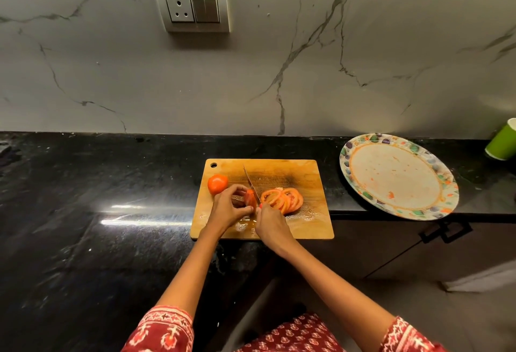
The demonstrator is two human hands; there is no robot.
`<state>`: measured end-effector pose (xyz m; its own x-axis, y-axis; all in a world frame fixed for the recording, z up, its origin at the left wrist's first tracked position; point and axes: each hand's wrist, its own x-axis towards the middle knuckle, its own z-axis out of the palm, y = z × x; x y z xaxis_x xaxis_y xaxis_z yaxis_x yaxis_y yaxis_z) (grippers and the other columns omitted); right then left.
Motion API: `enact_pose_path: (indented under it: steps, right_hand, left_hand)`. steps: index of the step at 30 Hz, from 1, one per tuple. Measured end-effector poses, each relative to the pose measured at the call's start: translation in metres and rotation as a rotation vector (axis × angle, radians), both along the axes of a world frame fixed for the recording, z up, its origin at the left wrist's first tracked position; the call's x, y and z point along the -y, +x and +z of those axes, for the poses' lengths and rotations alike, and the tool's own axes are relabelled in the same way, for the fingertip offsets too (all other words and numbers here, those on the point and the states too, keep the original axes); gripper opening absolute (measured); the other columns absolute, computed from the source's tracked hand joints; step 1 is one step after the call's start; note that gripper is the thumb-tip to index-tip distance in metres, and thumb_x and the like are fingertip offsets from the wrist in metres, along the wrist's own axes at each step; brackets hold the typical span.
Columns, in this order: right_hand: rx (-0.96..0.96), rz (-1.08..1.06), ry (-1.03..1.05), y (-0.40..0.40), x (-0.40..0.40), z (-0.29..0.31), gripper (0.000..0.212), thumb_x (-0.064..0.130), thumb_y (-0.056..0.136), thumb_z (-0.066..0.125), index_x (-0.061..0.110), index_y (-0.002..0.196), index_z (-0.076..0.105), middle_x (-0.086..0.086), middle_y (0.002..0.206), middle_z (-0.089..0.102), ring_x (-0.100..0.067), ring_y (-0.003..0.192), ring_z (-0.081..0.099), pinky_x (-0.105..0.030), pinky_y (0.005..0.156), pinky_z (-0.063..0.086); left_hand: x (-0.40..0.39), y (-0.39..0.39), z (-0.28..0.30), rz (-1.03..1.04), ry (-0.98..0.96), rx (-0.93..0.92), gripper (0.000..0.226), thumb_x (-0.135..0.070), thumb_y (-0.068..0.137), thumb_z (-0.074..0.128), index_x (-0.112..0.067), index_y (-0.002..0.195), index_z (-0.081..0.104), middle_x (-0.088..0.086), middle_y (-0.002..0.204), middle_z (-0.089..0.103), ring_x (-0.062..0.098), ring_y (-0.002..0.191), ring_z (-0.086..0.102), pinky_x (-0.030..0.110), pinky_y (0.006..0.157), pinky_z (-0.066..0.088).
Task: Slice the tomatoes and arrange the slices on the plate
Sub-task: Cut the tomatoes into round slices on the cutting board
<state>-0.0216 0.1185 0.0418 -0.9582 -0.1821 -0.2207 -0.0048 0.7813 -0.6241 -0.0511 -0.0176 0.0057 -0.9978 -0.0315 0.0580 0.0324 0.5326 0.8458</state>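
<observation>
On the rectangular wooden cutting board (pixel 290 173), the remaining piece of a red tomato (pixel 250 198) stands on its side between the two hands. The left hand (pixel 227 208) curls its fingers and thumb around that piece from the left and pins it to the board. The right hand (pixel 269 223) is closed around the red handle of a thin steel knife (pixel 250 184), whose blade runs away from the person and rests against the cut face of the held piece. Just right of the blade, a fanned row of round tomato slices (pixel 283 199) lies on the board, overlapping one another and touching the right hand's knuckles. A whole round orange-red tomato (pixel 217 183) sits at the board's left edge, just beyond the left hand's fingers. Juice and seeds wet the board near its front edge, beneath the hands.

The board lies on a glossy black stone counter (pixel 97 212). Well to the right, apart from the board, a round white plate with a coloured floral rim (pixel 363 201) rests on the counter, bearing only a few small orange smears. Beyond it, at the right edge of the view, stands a green paper cup (pixel 502 142). A silver wall socket and switch panel (pixel 192 6) is set into the grey veined marble backsplash (pixel 363 44) above. The person's red patterned sleeves (pixel 164 329) show at the bottom.
</observation>
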Motion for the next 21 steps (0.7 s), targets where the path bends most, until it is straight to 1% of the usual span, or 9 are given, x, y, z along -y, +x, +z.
enact_pose_path:
  steps: [4,7,10,13,16,17,19,20,21]
  right_hand:
    - [0.002,0.021,0.007,0.015,-0.010,-0.006,0.027,0.021,0.102,0.031,0.003,0.111,0.049,-0.017,0.103,0.062,-0.031,0.097,0.060,-0.030,0.068,0.035]
    - [-0.003,0.030,-0.004,0.014,-0.010,-0.004,0.028,0.022,0.103,0.030,0.003,0.110,0.050,-0.016,0.102,0.061,-0.030,0.096,0.059,-0.030,0.068,0.035]
    - [0.018,0.029,-0.014,0.000,-0.001,0.000,0.029,0.021,0.103,0.031,0.003,0.109,0.052,-0.016,0.103,0.060,-0.028,0.091,0.057,-0.030,0.068,0.035]
    - [0.024,0.035,-0.027,-0.004,0.001,-0.001,0.027,0.020,0.102,0.032,0.003,0.109,0.051,-0.016,0.102,0.060,-0.024,0.084,0.053,-0.031,0.067,0.037]
    - [0.031,0.029,-0.019,0.006,-0.006,-0.008,0.028,0.022,0.103,0.030,0.003,0.110,0.049,-0.015,0.103,0.059,-0.029,0.093,0.057,-0.030,0.068,0.036]
    - [0.034,0.030,-0.020,0.010,-0.008,-0.009,0.028,0.022,0.103,0.029,0.003,0.110,0.049,-0.015,0.104,0.059,-0.030,0.096,0.058,-0.030,0.069,0.035]
    - [0.043,0.030,-0.030,0.010,-0.007,-0.008,0.029,0.022,0.103,0.029,0.002,0.111,0.050,-0.017,0.105,0.059,-0.032,0.098,0.058,-0.030,0.069,0.034]
    - [0.044,0.031,-0.032,0.008,-0.004,-0.008,0.030,0.021,0.103,0.030,0.001,0.111,0.050,-0.018,0.105,0.060,-0.033,0.099,0.058,-0.030,0.069,0.034]
    - [0.048,0.031,-0.032,0.005,0.000,-0.007,0.031,0.021,0.103,0.030,0.000,0.112,0.050,-0.019,0.106,0.060,-0.034,0.099,0.057,-0.030,0.069,0.034]
  left_hand:
    - [0.002,-0.004,-0.004,-0.002,-0.036,0.015,0.044,-0.011,0.064,0.081,-0.023,0.101,0.060,-0.008,0.101,0.060,0.013,0.095,0.062,0.033,0.084,0.054]
    - [0.003,-0.005,-0.004,-0.004,-0.043,0.027,0.045,-0.010,0.062,0.082,-0.024,0.100,0.060,-0.007,0.102,0.061,0.014,0.096,0.062,0.037,0.086,0.054]
    - [0.002,-0.004,-0.004,-0.004,-0.040,0.022,0.044,-0.012,0.062,0.083,-0.023,0.098,0.061,-0.006,0.101,0.062,0.012,0.096,0.062,0.034,0.085,0.054]
    - [0.001,0.000,-0.003,0.006,-0.021,-0.006,0.042,-0.012,0.065,0.082,-0.019,0.101,0.061,-0.003,0.102,0.063,0.011,0.091,0.063,0.030,0.080,0.056]
    - [-0.004,0.005,-0.005,0.029,0.004,-0.013,0.043,-0.007,0.067,0.079,-0.016,0.104,0.060,-0.003,0.105,0.061,0.007,0.082,0.064,0.018,0.070,0.055]
    - [-0.004,0.006,-0.005,0.032,0.006,-0.021,0.043,-0.007,0.067,0.078,-0.017,0.105,0.060,-0.004,0.105,0.060,0.008,0.085,0.064,0.019,0.072,0.055]
    - [-0.002,0.004,-0.007,0.018,-0.004,-0.028,0.043,-0.009,0.066,0.079,-0.019,0.103,0.061,-0.004,0.106,0.061,0.014,0.092,0.063,0.026,0.079,0.054]
    - [0.000,0.004,-0.007,0.013,0.000,-0.010,0.042,-0.009,0.066,0.079,-0.020,0.103,0.061,-0.003,0.106,0.062,0.015,0.094,0.063,0.027,0.081,0.054]
    - [0.002,0.003,-0.006,0.013,0.016,0.013,0.042,-0.007,0.066,0.079,-0.018,0.103,0.061,-0.001,0.106,0.062,0.017,0.093,0.064,0.024,0.079,0.053]
